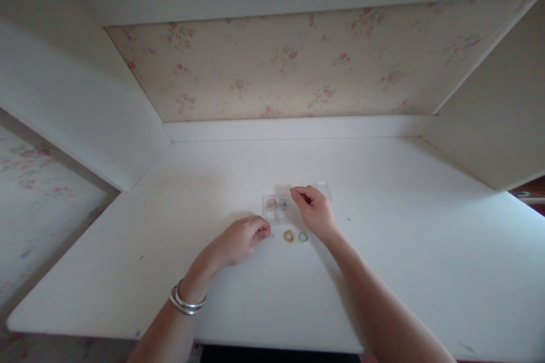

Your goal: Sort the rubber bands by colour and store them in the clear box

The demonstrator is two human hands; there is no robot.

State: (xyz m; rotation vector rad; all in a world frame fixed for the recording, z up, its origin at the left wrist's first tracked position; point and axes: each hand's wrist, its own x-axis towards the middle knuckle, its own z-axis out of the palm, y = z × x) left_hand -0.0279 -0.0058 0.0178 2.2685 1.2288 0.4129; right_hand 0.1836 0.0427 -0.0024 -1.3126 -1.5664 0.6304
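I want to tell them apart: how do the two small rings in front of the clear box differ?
The left ring is yellow; the right ring is pale green. The left ring lies nearer the left hand, the right ring beside the right hand. Both lie flat on the white table, similar in size.

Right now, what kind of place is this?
Probably a home craft or hobby desk: a white desk in an alcove backed by floral wallpaper, with a small clear compartment box and two small rings by both hands.
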